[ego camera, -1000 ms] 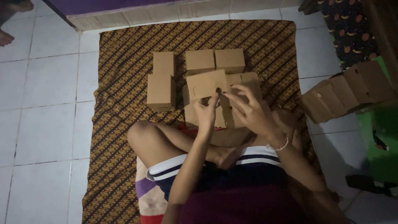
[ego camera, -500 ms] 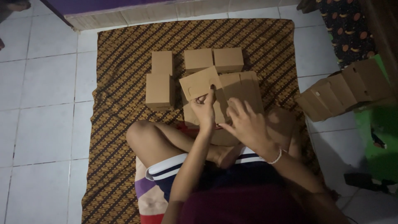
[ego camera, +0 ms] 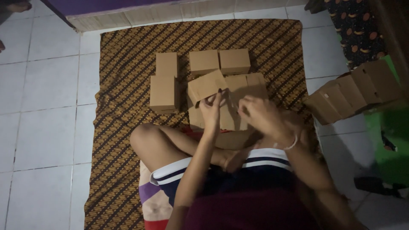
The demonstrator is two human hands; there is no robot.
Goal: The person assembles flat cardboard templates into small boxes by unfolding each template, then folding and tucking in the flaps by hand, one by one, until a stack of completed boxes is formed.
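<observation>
My left hand (ego camera: 211, 111) pinches near edge of tilted box (ego camera: 207, 85), centre of mat (ego camera: 128, 106). Right hand (ego camera: 260, 115) half-curled over flat card (ego camera: 245, 87), grip unclear. Risk: flap creases if pinch twists; far boxes (ego camera: 219, 61) close, could get knocked.

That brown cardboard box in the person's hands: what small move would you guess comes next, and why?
Probably pressing its loose flap shut. The left hand pinches the tilted cardboard box at its lower edge, the right hand works beside it, and the finished boxes on the patterned mat are all closed. The flap itself is hard to see.
</observation>
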